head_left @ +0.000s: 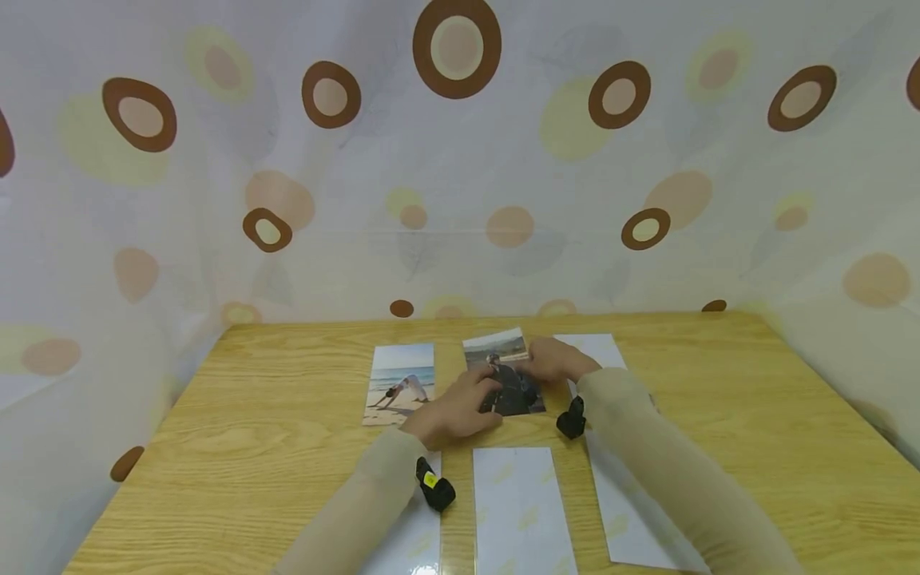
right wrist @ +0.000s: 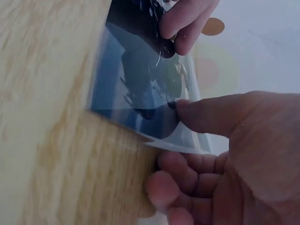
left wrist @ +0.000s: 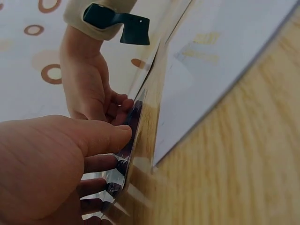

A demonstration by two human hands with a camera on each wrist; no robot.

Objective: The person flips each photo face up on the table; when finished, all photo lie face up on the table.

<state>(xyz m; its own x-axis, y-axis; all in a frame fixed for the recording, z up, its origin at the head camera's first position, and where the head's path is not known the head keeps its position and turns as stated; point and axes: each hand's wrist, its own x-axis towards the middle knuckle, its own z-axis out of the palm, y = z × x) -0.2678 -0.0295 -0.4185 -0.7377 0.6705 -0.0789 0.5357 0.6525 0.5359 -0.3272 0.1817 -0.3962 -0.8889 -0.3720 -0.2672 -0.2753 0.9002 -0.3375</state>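
A glossy photo (head_left: 513, 391) of a person on a road lies slightly turned near the back middle of the wooden table. My right hand (head_left: 557, 359) pinches its right edge. In the right wrist view the thumb lies on the picture (right wrist: 136, 70), with the other fingers curled by its edge. My left hand (head_left: 456, 407) touches the photo's left side with its fingers spread and fairly straight; the left wrist view shows fingertips on the shiny surface. To the left, a beach photo (head_left: 402, 363) of a person bending over lies flat beside the left hand.
White sheets with faint yellow marks lie on the table (head_left: 287, 447): one at the front middle (head_left: 521, 511), one partly under the left forearm (head_left: 417, 535), and a white strip (head_left: 618, 495) under the right arm. A patterned curtain (head_left: 460, 200) surrounds the back and sides.
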